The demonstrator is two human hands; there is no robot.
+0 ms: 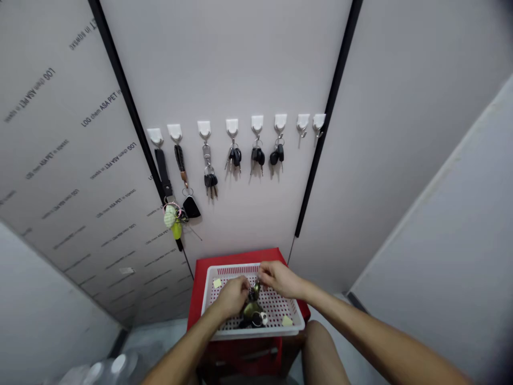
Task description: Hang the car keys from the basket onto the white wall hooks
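Observation:
Both hands are over a white perforated plastic basket (276, 331). My right hand (278, 278) pinches the top of a small bunch of brass-coloured keys (256, 291) above the basket's middle. My left hand (233, 295) is closed at the left side of the same bunch; its fingertips are partly hidden. Below them in the basket lies an olive-green keychain piece (252, 310). Near the basket's front sit a black round item with a ring (256, 320) and a small white charm (264, 318).
The basket rests on a red stool (196, 294). On the wall, several white hooks hold key bunches (234, 156) and strap keychains (162, 171); two right-hand hooks (303, 123) carry nothing. Yellow paper bits (287, 321) lie in the basket. Clear bottles (124, 366) stand lower left.

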